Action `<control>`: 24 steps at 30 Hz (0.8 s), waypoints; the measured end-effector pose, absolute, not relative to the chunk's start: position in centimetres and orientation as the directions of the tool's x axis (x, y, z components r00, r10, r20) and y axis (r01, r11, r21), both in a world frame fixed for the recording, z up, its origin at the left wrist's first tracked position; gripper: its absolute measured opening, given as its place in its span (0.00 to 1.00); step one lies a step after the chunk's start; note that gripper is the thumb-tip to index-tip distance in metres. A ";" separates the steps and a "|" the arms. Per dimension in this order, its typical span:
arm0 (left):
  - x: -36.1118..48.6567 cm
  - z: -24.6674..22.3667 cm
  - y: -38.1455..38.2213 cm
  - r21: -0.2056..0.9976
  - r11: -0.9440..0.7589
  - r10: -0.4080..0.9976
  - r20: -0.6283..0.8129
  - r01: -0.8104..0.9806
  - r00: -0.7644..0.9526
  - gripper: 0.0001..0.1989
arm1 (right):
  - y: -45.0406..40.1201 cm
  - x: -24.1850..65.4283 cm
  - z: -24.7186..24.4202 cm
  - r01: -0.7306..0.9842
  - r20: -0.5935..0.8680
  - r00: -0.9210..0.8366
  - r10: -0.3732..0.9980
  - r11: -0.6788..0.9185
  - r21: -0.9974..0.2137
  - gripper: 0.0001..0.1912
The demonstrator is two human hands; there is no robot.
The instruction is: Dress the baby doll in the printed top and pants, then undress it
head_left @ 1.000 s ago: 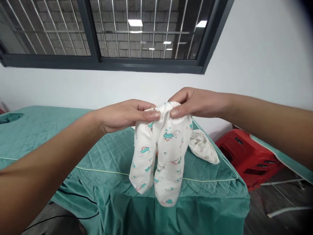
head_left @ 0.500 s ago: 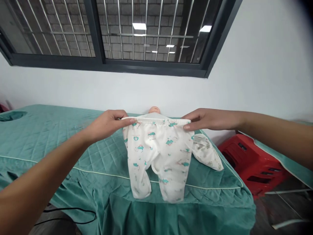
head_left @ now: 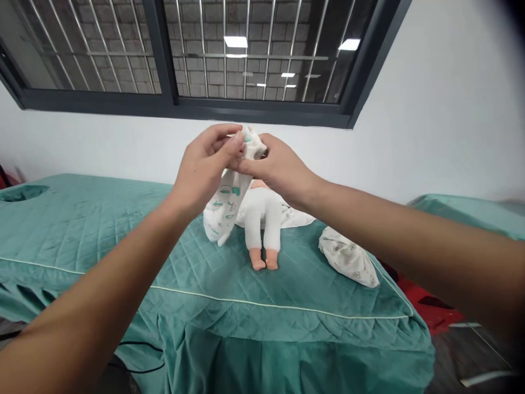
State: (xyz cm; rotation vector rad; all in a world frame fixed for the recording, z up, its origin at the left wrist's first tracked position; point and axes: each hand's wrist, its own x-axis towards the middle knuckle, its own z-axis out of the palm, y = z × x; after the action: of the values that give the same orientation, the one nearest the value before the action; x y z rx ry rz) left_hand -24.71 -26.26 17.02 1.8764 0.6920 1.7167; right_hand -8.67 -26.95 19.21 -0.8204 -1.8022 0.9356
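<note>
Small white pants with a green print (head_left: pixel 225 205) hang bunched from both hands, above the bed. My left hand (head_left: pixel 209 158) pinches the gathered cloth at its top. My right hand (head_left: pixel 283 167) grips the same bunch from the other side, close against the left. Below and behind them a doll (head_left: pixel 263 216) lies on its back in white leggings, its bare feet towards me; my hands and the pants hide its upper part. White cloth (head_left: pixel 297 218) spreads beside the doll on the right.
A green quilted cover (head_left: pixel 246 323) lies over the bed. A folded white printed cloth (head_left: pixel 348 257) rests near its right end. Behind are a white wall and a barred window (head_left: pixel 262 106). A red object (head_left: pixel 426 309) stands right of the bed, and a black cable (head_left: pixel 141 371) hangs at lower left.
The pants were stretched wide by the waistband between both hands; now they are bunched and raised to the left. My hands have come together, and the doll's legs show.
</note>
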 end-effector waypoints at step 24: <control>-26.7 4.4 -23.4 0.940 0.079 0.987 -0.027 0.333 -0.158 0.25 | -14.1 3.1 4.8 0.653 0.065 -0.024 0.998 0.065 -0.755 0.26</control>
State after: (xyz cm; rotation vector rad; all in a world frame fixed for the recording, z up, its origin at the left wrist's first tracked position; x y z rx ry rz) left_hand -26.70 -23.38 4.43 1.3409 1.6038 1.0962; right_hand 3.12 -14.07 4.79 -1.6506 -1.7413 0.7306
